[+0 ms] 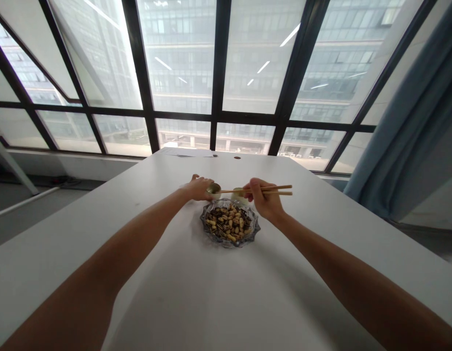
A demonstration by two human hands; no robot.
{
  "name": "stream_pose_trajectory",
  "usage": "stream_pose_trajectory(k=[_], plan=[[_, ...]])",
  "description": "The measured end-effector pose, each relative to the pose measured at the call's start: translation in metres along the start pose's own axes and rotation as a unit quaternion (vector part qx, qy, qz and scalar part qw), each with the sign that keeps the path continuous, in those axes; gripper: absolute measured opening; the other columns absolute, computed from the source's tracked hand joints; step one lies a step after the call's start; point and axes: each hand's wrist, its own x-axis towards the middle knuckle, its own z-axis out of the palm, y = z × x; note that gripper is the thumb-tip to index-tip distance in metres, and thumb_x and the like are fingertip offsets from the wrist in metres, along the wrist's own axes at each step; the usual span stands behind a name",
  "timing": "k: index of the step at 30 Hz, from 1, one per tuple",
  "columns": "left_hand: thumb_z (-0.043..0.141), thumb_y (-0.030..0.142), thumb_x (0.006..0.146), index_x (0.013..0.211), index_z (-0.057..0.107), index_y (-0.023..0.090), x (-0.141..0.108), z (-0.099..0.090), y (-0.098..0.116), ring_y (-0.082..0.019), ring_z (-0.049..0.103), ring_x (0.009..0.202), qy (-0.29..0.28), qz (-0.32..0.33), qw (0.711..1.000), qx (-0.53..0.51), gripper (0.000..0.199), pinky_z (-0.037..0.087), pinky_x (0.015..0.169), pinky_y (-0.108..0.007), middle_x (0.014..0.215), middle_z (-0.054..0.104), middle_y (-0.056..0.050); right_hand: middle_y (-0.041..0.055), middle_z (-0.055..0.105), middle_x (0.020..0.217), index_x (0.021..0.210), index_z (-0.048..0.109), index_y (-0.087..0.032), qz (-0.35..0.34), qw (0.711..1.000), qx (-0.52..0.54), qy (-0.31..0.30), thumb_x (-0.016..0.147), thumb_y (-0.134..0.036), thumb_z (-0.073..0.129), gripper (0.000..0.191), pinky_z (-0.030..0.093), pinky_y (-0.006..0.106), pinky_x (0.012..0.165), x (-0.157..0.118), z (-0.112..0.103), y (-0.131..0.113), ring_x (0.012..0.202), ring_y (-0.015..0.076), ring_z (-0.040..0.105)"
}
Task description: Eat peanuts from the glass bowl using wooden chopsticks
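Observation:
My right hand grips a pair of wooden chopsticks, their tips pointing left to the mouth of a small cup. That cup has a dark olive inside, and the fingers of my left hand are closed around its left side. A second small pale cup stands between the hands, partly hidden behind the chopsticks. Just in front of both cups sits a clear glass bowl with a scalloped rim. Peanuts and dark striped seeds fill it. Whether the chopsticks hold anything is too small to tell.
All of this rests on a long white table. At its far end lie a white sheet and a small brown round thing. Large windows rise beyond, a blue curtain hangs at right, and a white metal frame stands left.

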Motion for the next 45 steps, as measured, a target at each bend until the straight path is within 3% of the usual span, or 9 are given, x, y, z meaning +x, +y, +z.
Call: stream_pose_trajectory(k=[6, 11, 14, 17, 22, 27, 33, 42, 45], plan=[[0.058, 0.067, 0.077, 0.138, 0.046, 0.025, 0.001, -0.001, -0.002, -0.035, 0.049, 0.127, -0.024, -0.031, 0.999, -0.009, 0.076, 0.023, 0.108, -0.053, 0.138, 0.057, -0.016, 0.0027, 0.057, 0.043, 0.059, 0.065, -0.015, 0.079, 0.997, -0.003, -0.001, 0.084, -0.073, 0.049, 0.064, 0.036, 0.021, 0.035, -0.018, -0.034, -0.011, 0.035, 0.0095, 0.047], [0.043, 0.063, 0.090, 0.139, 0.045, 0.018, -0.033, 0.006, -0.007, -0.032, 0.044, 0.134, 0.114, -0.039, 0.992, -0.042, 0.067, 0.021, 0.113, -0.051, 0.144, 0.051, -0.015, 0.0012, 0.049, 0.035, 0.052, 0.062, -0.016, 0.100, 0.995, -0.010, -0.012, 0.082, -0.076, 0.048, 0.069, 0.035, 0.021, 0.034, -0.024, -0.042, -0.007, 0.032, 0.0093, 0.045], [0.041, 0.058, 0.093, 0.137, 0.048, 0.019, -0.062, 0.019, -0.014, -0.030, 0.044, 0.134, 0.204, -0.091, 0.973, -0.062, 0.059, 0.026, 0.112, -0.048, 0.143, 0.052, -0.014, 0.0015, 0.051, 0.036, 0.055, 0.062, -0.016, 0.116, 0.993, 0.010, -0.030, 0.082, -0.076, 0.048, 0.068, 0.034, 0.021, 0.033, -0.027, -0.037, -0.003, 0.031, 0.0092, 0.044], [0.047, 0.059, 0.090, 0.140, 0.043, 0.017, -0.083, 0.035, -0.021, -0.031, 0.040, 0.137, 0.229, -0.167, 0.954, -0.102, 0.065, 0.031, 0.111, -0.049, 0.147, 0.047, -0.016, 0.0025, 0.058, 0.043, 0.061, 0.064, -0.015, 0.121, 0.990, 0.037, -0.058, 0.082, -0.074, 0.051, 0.064, 0.038, 0.021, 0.035, -0.031, -0.027, 0.001, 0.035, 0.0099, 0.048], [0.057, 0.066, 0.081, 0.147, 0.030, 0.009, -0.089, 0.054, -0.026, -0.033, 0.047, 0.132, 0.211, -0.264, 0.916, -0.214, 0.091, 0.038, 0.107, -0.043, 0.146, 0.045, -0.023, 0.0034, 0.063, 0.050, 0.067, 0.067, -0.016, 0.096, 0.993, 0.063, -0.028, 0.081, -0.073, 0.055, 0.060, 0.045, 0.023, 0.039, -0.031, -0.023, -0.002, 0.041, 0.0117, 0.055], [0.063, 0.070, 0.073, 0.149, 0.025, 0.009, -0.087, 0.056, -0.027, -0.033, 0.058, 0.121, 0.169, -0.281, 0.909, -0.259, 0.105, 0.044, 0.099, -0.040, 0.132, 0.058, -0.021, 0.0025, 0.056, 0.040, 0.058, 0.063, -0.016, 0.118, 0.991, 0.057, -0.018, 0.079, -0.077, 0.053, 0.065, 0.036, 0.021, 0.031, -0.024, -0.036, -0.015, 0.031, 0.0095, 0.046], [0.063, 0.060, 0.077, 0.139, 0.040, 0.011, -0.087, 0.055, -0.027, -0.031, 0.061, 0.115, 0.158, -0.283, 0.918, -0.229, 0.082, 0.046, 0.096, -0.038, 0.127, 0.062, -0.019, 0.0030, 0.059, 0.044, 0.062, 0.065, -0.015, 0.134, 0.980, 0.027, -0.145, 0.077, -0.078, 0.054, 0.066, 0.040, 0.021, 0.034, -0.028, -0.030, -0.019, 0.035, 0.0107, 0.051], [0.059, 0.055, 0.081, 0.114, 0.054, 0.016, -0.089, 0.051, -0.024, -0.029, 0.065, 0.102, 0.143, -0.269, 0.934, -0.186, 0.052, 0.049, 0.086, -0.037, 0.112, 0.068, -0.015, 0.0029, 0.062, 0.052, 0.071, 0.067, -0.016, 0.078, 0.996, 0.022, -0.026, 0.086, -0.069, 0.051, 0.058, 0.044, 0.023, 0.040, -0.028, -0.032, -0.008, 0.041, 0.0115, 0.055], [0.059, 0.056, 0.081, 0.114, 0.054, 0.016, -0.089, 0.051, -0.024, -0.030, 0.065, 0.102, 0.146, -0.264, 0.936, -0.184, 0.052, 0.049, 0.085, -0.038, 0.112, 0.068, -0.015, 0.0044, 0.066, 0.056, 0.072, 0.068, -0.016, 0.071, 0.996, -0.013, -0.052, 0.086, -0.066, 0.054, 0.054, 0.047, 0.024, 0.044, -0.028, -0.033, -0.008, 0.047, 0.0136, 0.059]])
